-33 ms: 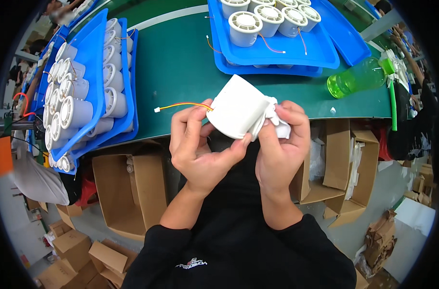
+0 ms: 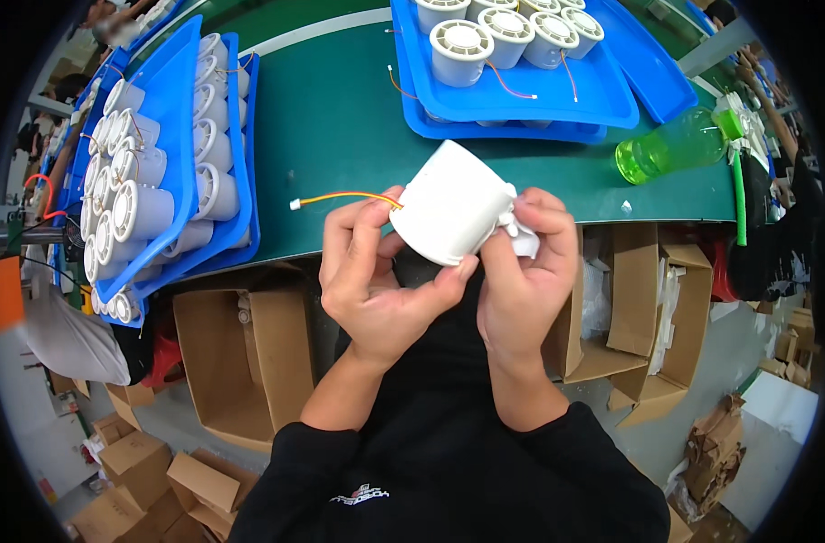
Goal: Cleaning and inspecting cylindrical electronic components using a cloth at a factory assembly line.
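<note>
My left hand (image 2: 367,281) grips a white cylindrical plastic housing (image 2: 453,201) between thumb and fingers, tilted above the near edge of the table. A thin lead of red and yellow wires (image 2: 349,194) runs out of it to the left and ends in a small white connector (image 2: 295,204). In my right hand (image 2: 528,271) is a bunched white cloth (image 2: 519,237), pinched by thumb and fingers against the right side of the housing. My fingers hide part of the cloth.
Blue trays (image 2: 521,113) at the back and stacked blue trays (image 2: 190,136) at left hold several similar white housings. A green bottle (image 2: 670,147) lies on the green table (image 2: 326,136) at right. Open cardboard boxes (image 2: 218,362) stand below the table edge.
The cloth has slid to the right along the housing, uncovering more of its side. My right hand has shifted slightly; my left hand stays nearly still.
</note>
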A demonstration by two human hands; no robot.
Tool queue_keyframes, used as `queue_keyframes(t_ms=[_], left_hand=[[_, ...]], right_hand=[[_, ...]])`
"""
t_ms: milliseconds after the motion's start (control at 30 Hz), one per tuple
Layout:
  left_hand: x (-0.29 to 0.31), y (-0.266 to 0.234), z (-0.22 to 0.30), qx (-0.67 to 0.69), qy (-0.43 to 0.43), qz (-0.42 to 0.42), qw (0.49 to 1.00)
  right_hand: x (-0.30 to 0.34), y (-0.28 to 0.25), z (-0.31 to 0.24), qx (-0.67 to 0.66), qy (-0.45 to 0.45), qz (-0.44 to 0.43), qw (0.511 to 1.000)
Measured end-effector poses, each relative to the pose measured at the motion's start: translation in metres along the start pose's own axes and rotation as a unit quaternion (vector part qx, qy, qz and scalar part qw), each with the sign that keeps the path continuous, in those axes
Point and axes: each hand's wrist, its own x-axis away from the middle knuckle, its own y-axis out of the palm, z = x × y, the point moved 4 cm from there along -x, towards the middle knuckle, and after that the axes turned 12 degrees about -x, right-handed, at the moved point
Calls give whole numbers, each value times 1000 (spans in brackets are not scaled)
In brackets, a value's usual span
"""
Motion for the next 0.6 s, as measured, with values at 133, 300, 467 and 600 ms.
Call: queue_keyframes(t_ms=[133,300,467,600], left_hand=[[0,-2,1,107,-54,-33,992],[5,-3,-13,273,-233,-58,931],[14,-1,-19,390,-346,-62,851],[25,0,-31,444,-428,-98,781]], right_hand=[[6,-2,15,-75,84,15,994],[5,-4,22,-121,106,-15,987],[-4,0,26,-174,145,-22,974],[-15,2,40,-251,231,-25,940]])
